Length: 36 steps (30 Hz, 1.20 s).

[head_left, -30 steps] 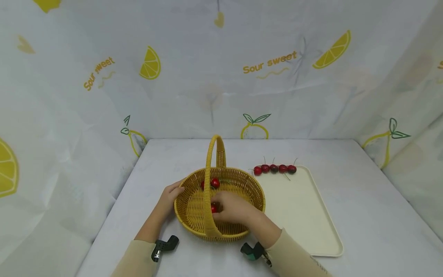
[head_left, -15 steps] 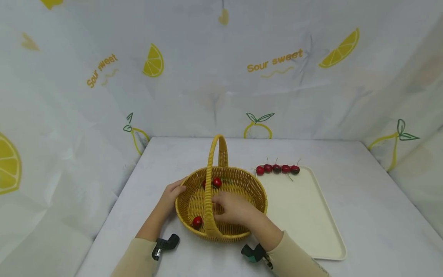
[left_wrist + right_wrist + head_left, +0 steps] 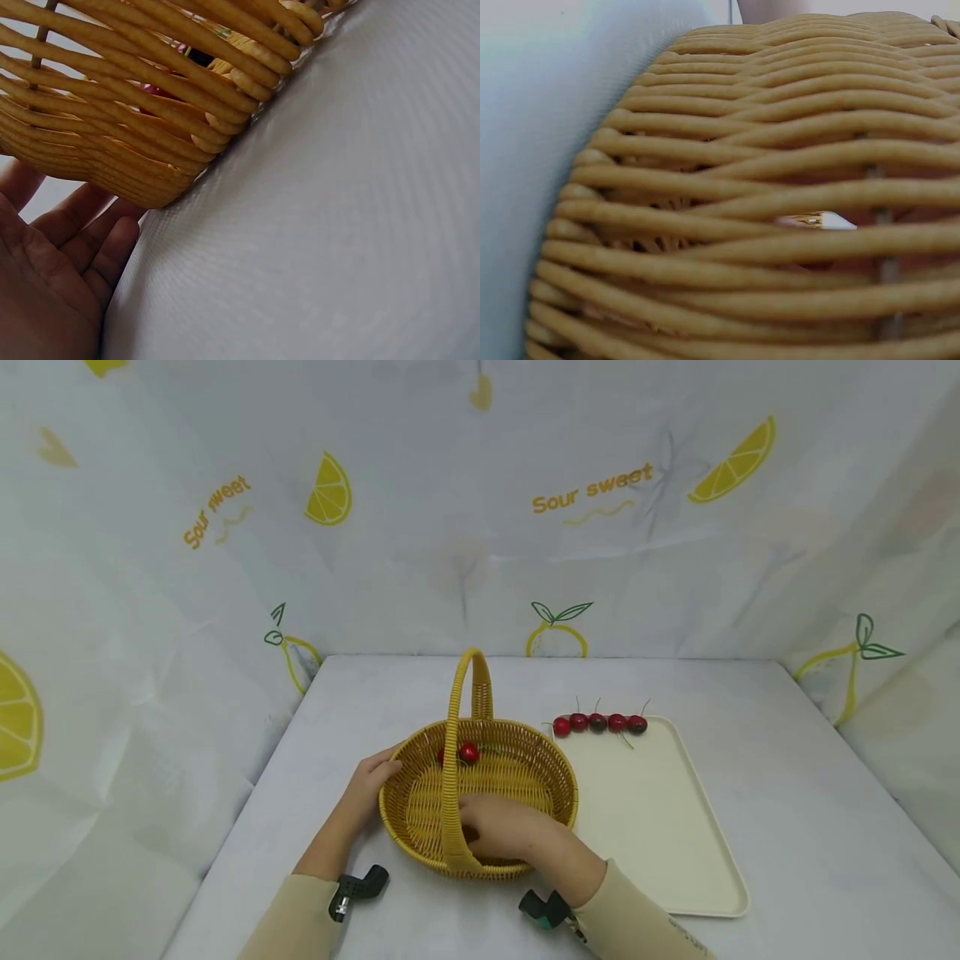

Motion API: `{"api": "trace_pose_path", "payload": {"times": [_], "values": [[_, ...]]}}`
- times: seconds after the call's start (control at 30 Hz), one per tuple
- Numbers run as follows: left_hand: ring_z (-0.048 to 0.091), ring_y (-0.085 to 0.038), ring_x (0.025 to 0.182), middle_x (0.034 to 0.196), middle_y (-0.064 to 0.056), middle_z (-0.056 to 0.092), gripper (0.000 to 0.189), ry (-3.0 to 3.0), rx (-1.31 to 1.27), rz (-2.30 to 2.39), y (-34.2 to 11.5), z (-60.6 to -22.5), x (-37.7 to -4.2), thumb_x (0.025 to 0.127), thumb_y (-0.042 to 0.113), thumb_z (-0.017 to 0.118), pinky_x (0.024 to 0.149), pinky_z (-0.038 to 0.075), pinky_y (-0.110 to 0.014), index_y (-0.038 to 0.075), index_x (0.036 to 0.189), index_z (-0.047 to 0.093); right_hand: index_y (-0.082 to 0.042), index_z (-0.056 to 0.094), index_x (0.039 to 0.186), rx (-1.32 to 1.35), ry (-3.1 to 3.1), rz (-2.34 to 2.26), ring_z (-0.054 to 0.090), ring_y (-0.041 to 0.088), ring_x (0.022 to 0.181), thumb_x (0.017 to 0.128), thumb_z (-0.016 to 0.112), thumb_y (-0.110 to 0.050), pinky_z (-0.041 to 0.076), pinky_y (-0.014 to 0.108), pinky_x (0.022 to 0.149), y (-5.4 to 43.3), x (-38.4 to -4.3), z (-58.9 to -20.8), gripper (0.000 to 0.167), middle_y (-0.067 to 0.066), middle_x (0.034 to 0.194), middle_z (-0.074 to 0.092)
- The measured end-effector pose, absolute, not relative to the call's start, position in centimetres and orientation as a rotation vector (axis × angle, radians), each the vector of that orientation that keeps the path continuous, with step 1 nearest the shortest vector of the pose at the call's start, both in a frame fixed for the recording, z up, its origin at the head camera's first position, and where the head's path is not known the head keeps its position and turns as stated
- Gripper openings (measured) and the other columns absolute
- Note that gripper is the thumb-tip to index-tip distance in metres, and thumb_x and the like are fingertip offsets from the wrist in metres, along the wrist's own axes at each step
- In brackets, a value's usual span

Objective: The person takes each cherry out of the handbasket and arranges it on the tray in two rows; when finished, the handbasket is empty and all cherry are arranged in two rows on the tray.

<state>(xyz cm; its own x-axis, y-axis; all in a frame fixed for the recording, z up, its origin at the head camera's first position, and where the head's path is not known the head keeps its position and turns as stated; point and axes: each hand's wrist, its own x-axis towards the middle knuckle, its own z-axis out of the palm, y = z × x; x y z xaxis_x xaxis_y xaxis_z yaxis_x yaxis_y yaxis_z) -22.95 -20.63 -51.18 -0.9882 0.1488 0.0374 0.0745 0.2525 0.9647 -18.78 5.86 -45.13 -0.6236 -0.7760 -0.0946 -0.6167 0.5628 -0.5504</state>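
Note:
A yellow woven basket (image 3: 525, 746) with a tall arched handle stands on the table. My left hand (image 3: 377, 777) holds its left side, with the thumb at the rim; in the left wrist view, the fingers (image 3: 112, 244) lie against the outside of the weave. Inside the basket, my right hand (image 3: 498, 827) reaches low beside the handle's near base, its fingers bent. A dark spot shows between thumb and fingers, but whether a cherry is held there is hidden. Two red cherries, one a full view (image 3: 468, 753) and one partly behind the handle (image 3: 441, 757), lie near the back wall.
A cream tray (image 3: 652, 827) lies right of the basket. Along its far edge sits a row of several red and dark cherries (image 3: 597, 723) with stems. The white table (image 3: 780, 777) meets a lemon-printed cloth (image 3: 420, 585) behind. Basket weave fills most of the right wrist view.
The cherry in the right hand a second ago lay loose at the basket's near left half a second ago; now it is out of sight. My right hand has moved nearer. The left hand stays.

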Motion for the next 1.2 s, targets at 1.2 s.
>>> {"api": "trace_pose_path", "payload": {"times": [1.2], "values": [[0.044,-0.029,0.144,0.147,-0.013,0.056,0.046,2.436,0.219,1.875,-20.7,-51.3,-23.0,0.102,0.021,0.051,0.120,0.028,-0.045,0.004,0.144,0.059,-0.016,0.071,0.120,-0.966,2.769,-1.075,0.059,0.018,0.091,0.087,0.081,-0.011,0.055,0.031,0.076,11.6,-19.3,-38.1,0.035,-0.007,0.109,0.064]]}}
